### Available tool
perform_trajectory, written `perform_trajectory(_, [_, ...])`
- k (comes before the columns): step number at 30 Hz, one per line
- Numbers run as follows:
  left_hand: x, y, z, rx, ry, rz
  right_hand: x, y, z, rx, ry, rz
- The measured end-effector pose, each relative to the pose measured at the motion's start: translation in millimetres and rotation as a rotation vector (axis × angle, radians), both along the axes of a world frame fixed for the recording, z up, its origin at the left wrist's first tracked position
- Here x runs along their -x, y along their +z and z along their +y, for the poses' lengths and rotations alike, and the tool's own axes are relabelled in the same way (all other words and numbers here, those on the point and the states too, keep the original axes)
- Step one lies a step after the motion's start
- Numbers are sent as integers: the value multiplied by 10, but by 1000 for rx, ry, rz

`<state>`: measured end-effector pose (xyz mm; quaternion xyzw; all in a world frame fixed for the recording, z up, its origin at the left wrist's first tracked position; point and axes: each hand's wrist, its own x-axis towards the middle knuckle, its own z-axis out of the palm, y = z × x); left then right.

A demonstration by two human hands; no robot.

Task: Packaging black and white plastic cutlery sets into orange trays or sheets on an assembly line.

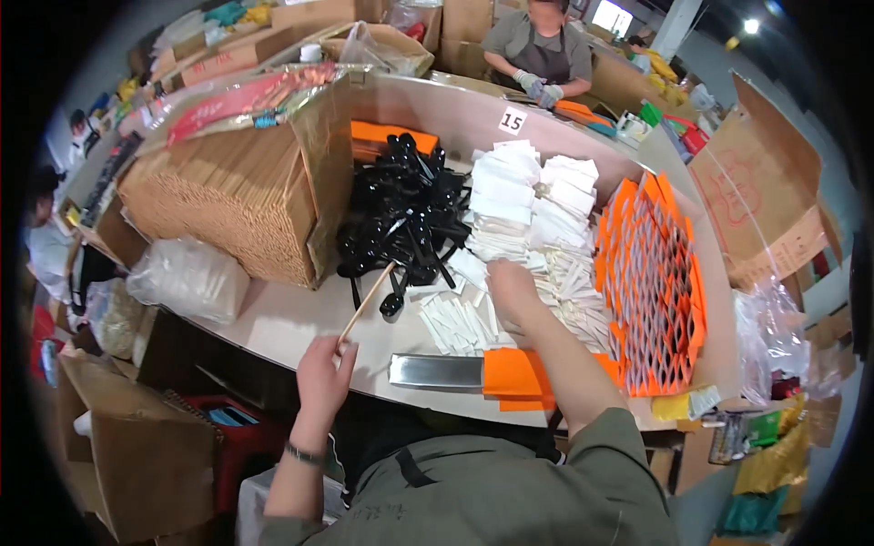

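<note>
My left hand, low at the table's front edge, is closed on a thin wooden stick like a chopstick. The stick slants up to the pile of black plastic spoons. My right hand reaches over small narrow white paper packets, just below stacked white folded napkins. Its fingers are bent at the packets, and their tips are partly hidden; what they grip I cannot make out. Below it, flat orange sleeves lie on the end of a shiny metal plate.
A carton packed with wooden sticks stands left, a clear plastic bag beside it. Stacked orange packets line the right side. A raised board edges the table's back. Beyond it a gloved person works. An open cardboard box stands right.
</note>
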<state>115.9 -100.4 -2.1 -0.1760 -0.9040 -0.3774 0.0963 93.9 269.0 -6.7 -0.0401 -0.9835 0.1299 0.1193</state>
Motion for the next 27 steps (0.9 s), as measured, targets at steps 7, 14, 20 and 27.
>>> perform_trajectory(7, [1372, 262, 928, 341, -195, 85, 174, -183, 98, 137, -20, -113])
perform_trajectory(14, [1670, 193, 1103, 405, -329, 90, -259, 269, -85, 958, -205, -120])
perform_trajectory(20, [1676, 371, 1324, 251, -347, 32, -895, -33, -933, 406, 458, -202])
perform_trajectory(27, [1348, 435, 1402, 166, -306, -111, -993, -28, -928, 431, 432, -265])
